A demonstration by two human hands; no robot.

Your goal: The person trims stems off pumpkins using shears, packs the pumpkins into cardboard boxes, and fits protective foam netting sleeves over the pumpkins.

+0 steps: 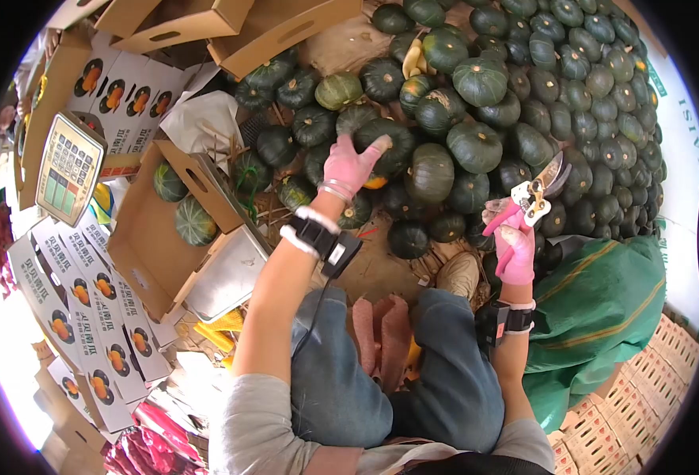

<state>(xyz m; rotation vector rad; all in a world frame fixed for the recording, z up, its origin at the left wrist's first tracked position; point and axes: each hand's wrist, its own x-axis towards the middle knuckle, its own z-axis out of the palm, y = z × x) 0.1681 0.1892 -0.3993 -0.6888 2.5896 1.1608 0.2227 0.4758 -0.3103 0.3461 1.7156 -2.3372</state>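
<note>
My left hand [345, 168], in a pink glove, reaches into the near side of the pumpkin heap. Its visible thumb and finger are spread apart against a dark green pumpkin [397, 144]; the other fingers are partly hidden. Pink-handled pruning shears [533, 198] are gripped in my right hand [514, 247], also pink-gloved, with their blades apart and pointing up over the heap. Around both hands lie round green pumpkins, among them a large one [430, 174] between the hands. An open cardboard box [147, 273] at my left holds two striped green pumpkins [196, 220].
A scale with a keypad [70, 169] stands left of the box. Printed cartons [88, 317] are stacked at lower left, and cardboard trays [278, 36] lie at the top. A green cloth sack [594, 317] lies at my right, beside patterned boxes [630, 404].
</note>
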